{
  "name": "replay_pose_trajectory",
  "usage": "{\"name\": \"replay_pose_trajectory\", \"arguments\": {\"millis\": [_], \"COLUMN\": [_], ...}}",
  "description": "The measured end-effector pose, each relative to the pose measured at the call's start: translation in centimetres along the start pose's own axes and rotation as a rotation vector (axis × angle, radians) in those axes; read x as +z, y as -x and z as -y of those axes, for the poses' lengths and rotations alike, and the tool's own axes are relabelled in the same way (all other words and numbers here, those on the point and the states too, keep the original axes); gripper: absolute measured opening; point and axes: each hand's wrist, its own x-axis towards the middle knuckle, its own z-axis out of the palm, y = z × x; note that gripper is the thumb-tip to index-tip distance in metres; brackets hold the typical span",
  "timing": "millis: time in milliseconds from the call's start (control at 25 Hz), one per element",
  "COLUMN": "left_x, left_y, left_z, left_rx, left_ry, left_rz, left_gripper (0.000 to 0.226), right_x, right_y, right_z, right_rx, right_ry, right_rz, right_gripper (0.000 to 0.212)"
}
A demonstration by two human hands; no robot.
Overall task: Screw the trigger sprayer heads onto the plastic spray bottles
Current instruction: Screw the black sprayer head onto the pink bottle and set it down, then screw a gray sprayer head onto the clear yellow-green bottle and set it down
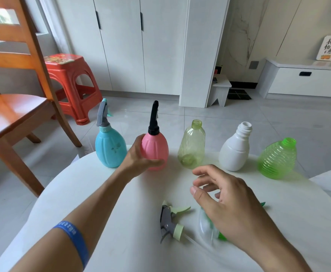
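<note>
White round tabletop (86, 193) carries five plastic bottles along its far edge at mid-frame: the capped blue (110, 147) and pink (155, 152) ones, then the open-necked olive (191, 148), white (234, 150) and ribbed green (277, 160), all seemingly empty and easily toppled by a careless reach. Left hand (139, 156) clasps the pink bottle's side, while the right hand (225, 199), fingers spread and holding nothing, hovers low in frame over a green sprayer head (222, 235), beside the grey one (169, 222).
</note>
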Motion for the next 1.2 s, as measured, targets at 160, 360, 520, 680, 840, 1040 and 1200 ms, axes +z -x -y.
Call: {"name": "replay_pose_trajectory", "arguments": {"millis": [160, 360, 520, 680, 840, 1040, 1200], "left_x": [0.2, 0.3, 2.4, 6.4, 10.3, 11.2, 9.1], "left_y": [2.4, 7.6, 11.5, 9.1, 3.2, 0.4, 3.1], "left_z": [1.2, 0.4, -4.8, -10.0, -12.0, -10.4, -10.3], "left_rx": [-0.061, -0.297, 0.107, 0.275, 0.063, -0.006, 0.05], "left_ry": [-0.13, -0.13, -0.16, -0.16, -0.074, -0.075, -0.032], "left_rz": [0.042, -0.065, -0.283, -0.144, -0.102, -0.179, -0.222], "left_gripper": [0.12, 0.106, 0.063, 0.086, 0.105, 0.076, 0.067], "right_x": [-0.7, -2.0, -3.7, -4.5, -5.3, -6.2, -5.2], "right_y": [0.3, 0.5, 1.1, 1.2, 1.2, 0.8, 0.8], "right_z": [-0.1, -0.7, -1.7, -2.4, -3.4, -4.1, -3.4], "right_rx": [0.017, 0.051, 0.041, 0.038, 0.035, 0.029, 0.004], "right_ry": [0.099, 0.145, 0.09, 0.055, 0.062, 0.059, 0.059], "right_rz": [0.013, 0.008, -0.134, -0.13, -0.113, -0.13, -0.118], "right_gripper": [0.026, 0.018, 0.011, 0.014, 0.014, 0.015, 0.016]}}
